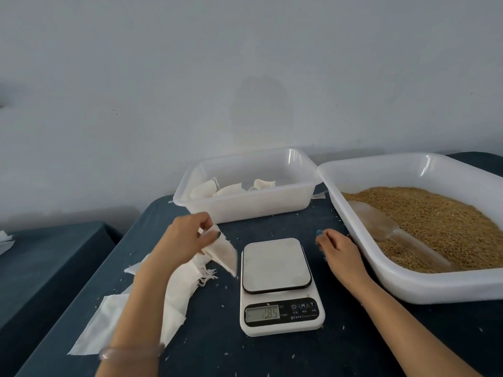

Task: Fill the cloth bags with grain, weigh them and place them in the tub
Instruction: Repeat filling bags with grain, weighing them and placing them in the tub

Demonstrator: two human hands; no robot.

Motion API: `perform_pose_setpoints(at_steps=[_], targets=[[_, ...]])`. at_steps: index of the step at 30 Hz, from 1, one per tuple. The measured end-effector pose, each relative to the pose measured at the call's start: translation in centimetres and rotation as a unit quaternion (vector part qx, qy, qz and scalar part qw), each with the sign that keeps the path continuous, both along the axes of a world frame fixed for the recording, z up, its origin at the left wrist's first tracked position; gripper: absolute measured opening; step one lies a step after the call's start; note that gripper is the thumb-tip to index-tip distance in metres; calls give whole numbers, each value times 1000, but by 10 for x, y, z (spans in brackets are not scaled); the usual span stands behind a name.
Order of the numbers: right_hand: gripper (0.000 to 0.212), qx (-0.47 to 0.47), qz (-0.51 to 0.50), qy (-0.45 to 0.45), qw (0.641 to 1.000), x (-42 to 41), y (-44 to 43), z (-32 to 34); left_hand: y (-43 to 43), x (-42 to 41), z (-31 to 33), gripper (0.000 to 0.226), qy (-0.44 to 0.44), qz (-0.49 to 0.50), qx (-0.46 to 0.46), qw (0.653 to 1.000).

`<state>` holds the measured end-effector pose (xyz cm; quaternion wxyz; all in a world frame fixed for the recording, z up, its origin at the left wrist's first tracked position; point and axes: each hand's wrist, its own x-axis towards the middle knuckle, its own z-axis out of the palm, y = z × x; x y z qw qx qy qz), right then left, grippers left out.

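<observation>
My left hand [187,238] pinches an empty white cloth bag [224,253] and holds it just above the table, left of the scale. A white digital scale [277,284] stands at the centre with a bare platform and a lit display. My right hand [336,250] hovers right of the scale with loosely curled fingers and holds nothing. At the right a large white tub of grain [416,288] holds a clear scoop [392,232] lying on the grain. Behind the scale a smaller white tub [253,205] contains several filled cloth bags [231,187].
A pile of flat empty cloth bags [179,289] lies on the dark blue tablecloth under my left forearm. Loose grains dot the cloth around the scale. A second dark-covered table [40,262] stands lower at the left. A pale wall rises behind the tubs.
</observation>
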<state>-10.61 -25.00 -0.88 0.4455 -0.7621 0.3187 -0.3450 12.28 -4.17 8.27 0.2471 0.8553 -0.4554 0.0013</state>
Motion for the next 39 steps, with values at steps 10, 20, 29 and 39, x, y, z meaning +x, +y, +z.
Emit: perform_pose_setpoints(at_steps=[10, 20, 29, 39], targets=[[31, 9, 3, 6, 1000, 2, -1, -2, -79, 46, 95, 8, -74, -58, -126, 988], [29, -9, -6, 23, 1000, 5, -4, -7, -171, 52, 75, 21, -186, -21, -13, 982], [30, -18, -3, 33, 999, 6, -4, -8, -145, 54, 37, 31, -88, -114, 82, 986], [30, -23, 1, 32, 999, 3, -1, -6, -19, 51, 96, 14, -99, -111, 204, 968]])
